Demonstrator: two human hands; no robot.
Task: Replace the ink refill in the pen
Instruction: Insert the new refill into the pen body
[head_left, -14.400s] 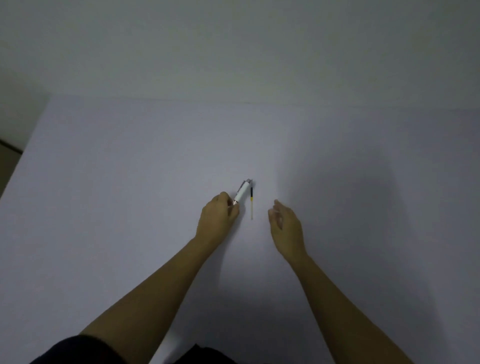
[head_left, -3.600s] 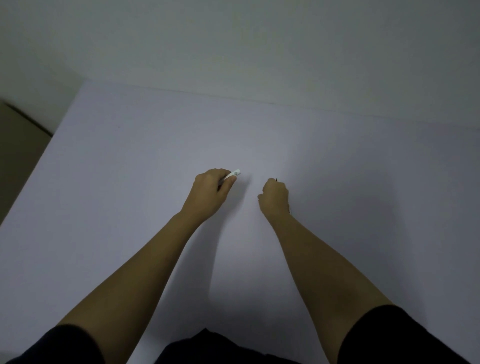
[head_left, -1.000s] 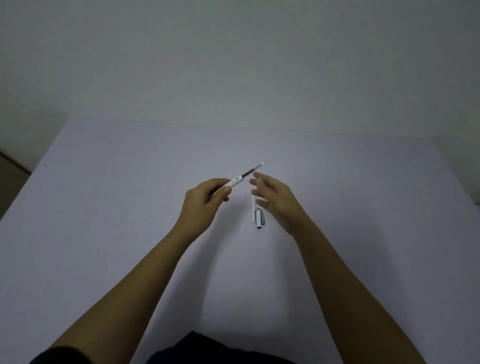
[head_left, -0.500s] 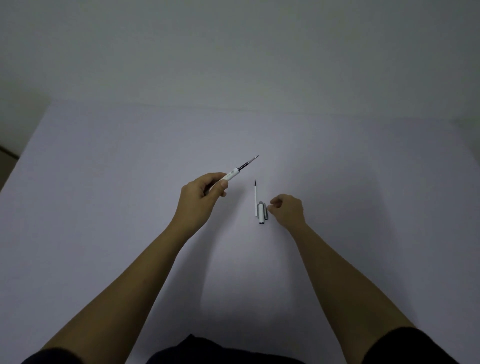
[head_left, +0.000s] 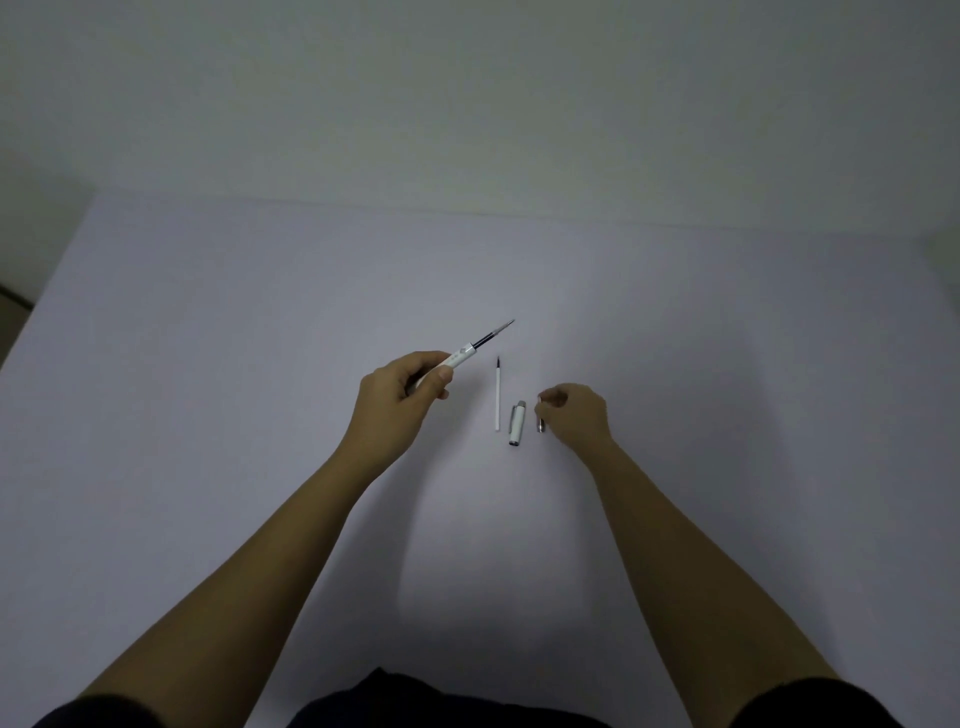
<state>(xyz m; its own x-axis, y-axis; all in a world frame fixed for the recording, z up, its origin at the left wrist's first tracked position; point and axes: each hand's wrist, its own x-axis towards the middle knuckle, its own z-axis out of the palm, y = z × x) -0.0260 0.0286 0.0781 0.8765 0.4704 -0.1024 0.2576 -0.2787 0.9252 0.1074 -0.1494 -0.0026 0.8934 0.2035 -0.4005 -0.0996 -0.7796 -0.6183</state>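
Observation:
My left hand (head_left: 399, 402) grips the white pen barrel (head_left: 460, 359) above the table, pointing up and to the right. A dark ink refill (head_left: 492, 335) sticks out of the barrel's open end. A second refill (head_left: 497, 400), thin and white with a dark tip, lies on the table just right of that hand. Beside it lies the white pen cap (head_left: 517, 422) with its clip. My right hand (head_left: 576, 415) is to the right of the cap, fingers pinched on a small dark pen tip piece (head_left: 540, 420).
The white table (head_left: 208, 364) spreads wide around the parts. Its far edge meets a pale wall, and its left edge drops off at the frame's left side. Dark clothing shows at the bottom of the view.
My right hand has picked the small tip piece away from the cap and shifted right with it. The left hand with barrel and refill has held about the same pose.

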